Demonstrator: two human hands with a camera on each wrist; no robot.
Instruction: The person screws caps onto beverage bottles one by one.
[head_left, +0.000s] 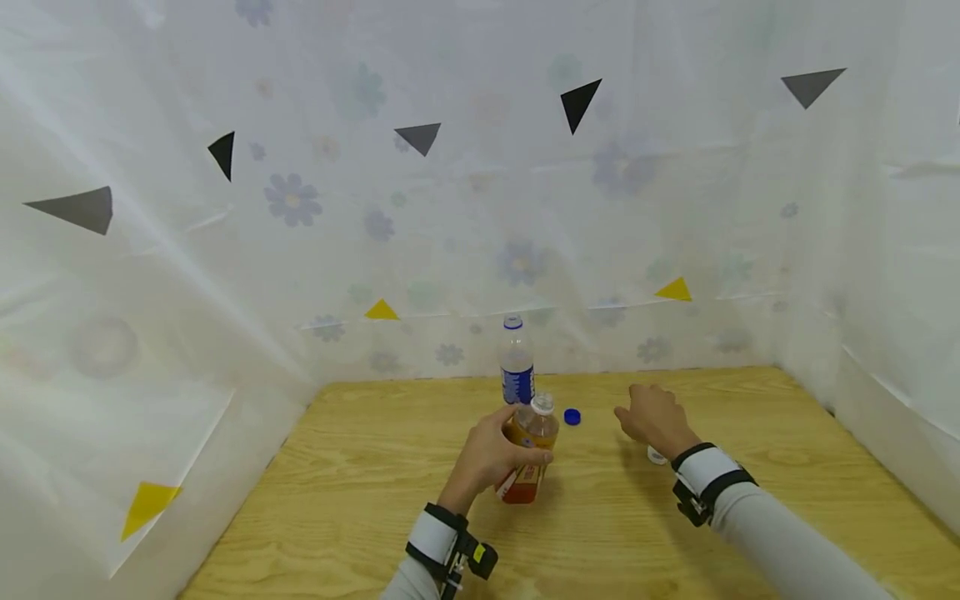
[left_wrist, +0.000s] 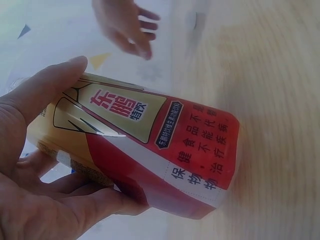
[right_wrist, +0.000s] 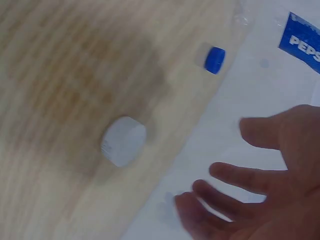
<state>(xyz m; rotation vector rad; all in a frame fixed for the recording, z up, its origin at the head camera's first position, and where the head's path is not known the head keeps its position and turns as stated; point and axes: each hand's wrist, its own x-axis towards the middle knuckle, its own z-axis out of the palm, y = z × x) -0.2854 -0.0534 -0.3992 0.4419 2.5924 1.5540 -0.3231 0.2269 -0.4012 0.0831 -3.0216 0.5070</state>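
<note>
My left hand grips an uncapped drink bottle around its middle, thumb on one side and fingers on the other. Its red and gold label fills the left wrist view. Whether its base touches the table cannot be made out. Over to the right, my right hand hovers above the table with nothing in it, its fingers loosely bent and spread in the right wrist view. Below that hand lies a white bottle cap, partly hidden by it in the head view.
Behind the drink bottle stands a clear, uncapped Pepsi bottle with a blue label. A blue cap lies to its right on the wooden table. White flowered sheeting hangs at the back and both sides.
</note>
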